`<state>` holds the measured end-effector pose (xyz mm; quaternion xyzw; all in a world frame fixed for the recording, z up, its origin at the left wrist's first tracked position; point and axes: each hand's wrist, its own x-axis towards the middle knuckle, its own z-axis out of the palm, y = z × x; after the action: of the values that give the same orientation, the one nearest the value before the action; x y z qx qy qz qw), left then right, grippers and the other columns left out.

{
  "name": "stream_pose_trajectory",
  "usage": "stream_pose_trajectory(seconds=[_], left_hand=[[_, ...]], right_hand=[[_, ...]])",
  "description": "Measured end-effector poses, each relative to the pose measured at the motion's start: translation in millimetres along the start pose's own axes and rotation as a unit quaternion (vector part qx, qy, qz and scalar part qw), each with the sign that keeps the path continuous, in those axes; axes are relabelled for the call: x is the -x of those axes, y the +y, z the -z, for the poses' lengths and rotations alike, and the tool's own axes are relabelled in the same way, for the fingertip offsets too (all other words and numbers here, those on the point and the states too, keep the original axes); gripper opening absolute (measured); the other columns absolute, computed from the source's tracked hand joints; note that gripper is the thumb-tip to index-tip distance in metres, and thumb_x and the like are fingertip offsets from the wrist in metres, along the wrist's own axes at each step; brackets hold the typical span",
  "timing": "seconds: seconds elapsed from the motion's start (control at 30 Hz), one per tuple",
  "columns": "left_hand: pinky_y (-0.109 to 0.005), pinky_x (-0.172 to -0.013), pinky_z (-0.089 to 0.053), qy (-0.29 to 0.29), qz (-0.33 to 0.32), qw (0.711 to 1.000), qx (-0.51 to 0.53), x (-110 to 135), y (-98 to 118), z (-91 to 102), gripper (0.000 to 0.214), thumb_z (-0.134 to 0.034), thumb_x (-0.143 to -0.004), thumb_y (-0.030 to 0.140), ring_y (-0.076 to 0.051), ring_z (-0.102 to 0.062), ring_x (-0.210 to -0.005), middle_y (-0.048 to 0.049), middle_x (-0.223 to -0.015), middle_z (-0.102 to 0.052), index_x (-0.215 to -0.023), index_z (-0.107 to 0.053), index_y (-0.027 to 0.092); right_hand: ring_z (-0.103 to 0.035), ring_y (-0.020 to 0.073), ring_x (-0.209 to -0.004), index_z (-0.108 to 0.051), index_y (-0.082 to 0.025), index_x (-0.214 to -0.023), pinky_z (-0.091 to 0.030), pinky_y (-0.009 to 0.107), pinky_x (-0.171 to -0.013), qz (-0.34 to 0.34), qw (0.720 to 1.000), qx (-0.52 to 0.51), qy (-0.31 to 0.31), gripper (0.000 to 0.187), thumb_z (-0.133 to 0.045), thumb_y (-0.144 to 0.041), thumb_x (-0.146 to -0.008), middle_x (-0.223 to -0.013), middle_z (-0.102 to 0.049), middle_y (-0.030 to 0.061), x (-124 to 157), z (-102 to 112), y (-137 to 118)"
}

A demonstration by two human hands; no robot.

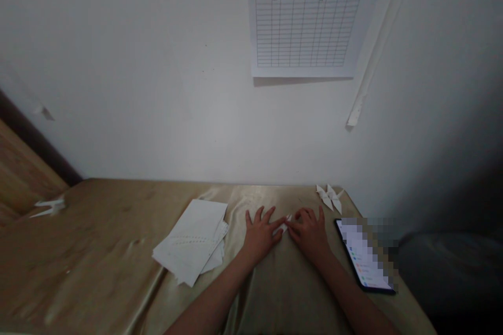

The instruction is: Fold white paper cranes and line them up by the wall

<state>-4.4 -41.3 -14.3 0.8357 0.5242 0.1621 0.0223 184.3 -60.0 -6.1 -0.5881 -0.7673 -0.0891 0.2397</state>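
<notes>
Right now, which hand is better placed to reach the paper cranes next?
Probably right: the right hand lies closer to the paper cranes, while the left hand sits farther away, beyond the small folded paper between both hands.

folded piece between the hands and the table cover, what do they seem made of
The small folded piece looks like thin white paper: matte, with crisp creases, though it is tiny and partly hidden. The table cover looks like satin-type fabric, champagne-gold, with a soft sheen and loose wrinkles; the fibre can't be told.

Matt white paper [283, 227], glossy satin cloth [98, 251]
</notes>
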Motion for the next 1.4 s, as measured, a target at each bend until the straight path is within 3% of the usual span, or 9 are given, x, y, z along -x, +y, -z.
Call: stream_pose_trajectory(seconds=[0.37, 0.67, 0.77, 0.93, 1.23, 1.4], left_hand=[[-0.078, -0.109, -0.006, -0.016, 0.007, 1.0, 0.01, 0, 3, 5.7, 0.043, -0.052, -0.094, 0.049, -0.038, -0.03, -0.141, 0.002, -0.154, -0.041, -0.137, -0.047, 0.056], [-0.069, -0.115, -0.012, 0.019, 0.032, 0.998, 0.042, 1, 6, 7.9, 0.039, -0.065, -0.088, 0.039, -0.028, -0.04, -0.133, -0.0038, -0.14, -0.052, -0.126, -0.059, 0.039], [-0.069, -0.114, -0.015, 0.015, 0.045, 0.998, 0.048, 1, 7, 9.4, 0.037, -0.066, -0.087, 0.04, -0.029, -0.041, -0.132, -0.0045, -0.138, -0.053, -0.123, -0.06, 0.037], [-0.068, -0.115, -0.014, 0.015, 0.046, 0.998, 0.042, 1, 7, 9.4, 0.038, -0.065, -0.087, 0.042, -0.029, -0.041, -0.133, -0.0044, -0.137, -0.053, -0.124, -0.058, 0.036], [-0.069, -0.113, -0.015, 0.007, 0.039, 0.999, 0.032, 2, 5, 8.8, 0.03, -0.063, -0.089, 0.044, -0.03, -0.041, -0.132, -0.004, -0.139, -0.051, -0.118, -0.063, 0.039], [-0.068, -0.114, -0.016, 0.012, 0.039, 0.999, 0.023, 2, 5, 7.2, 0.028, -0.064, -0.089, 0.043, -0.03, -0.041, -0.132, -0.004, -0.139, -0.052, -0.116, -0.065, 0.037]], right_hand=[[-0.047, 0.0283, -0.12, -0.075, -0.037, -0.102, -0.007, 0.064, -0.113, -0.07, 0.996, 0.053, -0.013, 0.02, -0.059, -0.032, -0.091, -0.114, -0.062, 0.0066, -7, 8, -5], [-0.05, 0.0262, -0.114, -0.073, -0.033, -0.109, -0.012, 0.061, -0.114, -0.098, 0.995, 0.023, 0.01, 0.022, -0.058, -0.034, -0.093, -0.114, -0.061, 0.0077, -4, 6, -5], [-0.049, 0.0253, -0.116, -0.071, -0.033, -0.114, -0.012, 0.059, -0.115, -0.076, 0.997, 0.002, 0.021, 0.025, -0.059, -0.032, -0.092, -0.118, -0.059, 0.0082, -3, 6, -4], [-0.048, 0.0232, -0.119, -0.073, -0.042, -0.105, -0.008, 0.057, -0.117, 0.003, 0.999, -0.05, -0.018, 0.02, -0.064, -0.035, -0.088, -0.118, -0.059, 0.0037, -1, 6, -5], [-0.046, 0.0256, -0.121, -0.073, -0.044, -0.104, -0.006, 0.061, -0.115, -0.039, 0.998, -0.009, -0.039, 0.02, -0.066, -0.037, -0.087, -0.116, -0.06, 0.0049, -2, 8, -12], [-0.046, 0.0248, -0.122, -0.072, -0.044, -0.107, -0.002, 0.061, -0.117, -0.014, 0.999, 0.008, -0.036, 0.022, -0.064, -0.037, -0.089, -0.118, -0.061, 0.004, 0, 6, -13]])
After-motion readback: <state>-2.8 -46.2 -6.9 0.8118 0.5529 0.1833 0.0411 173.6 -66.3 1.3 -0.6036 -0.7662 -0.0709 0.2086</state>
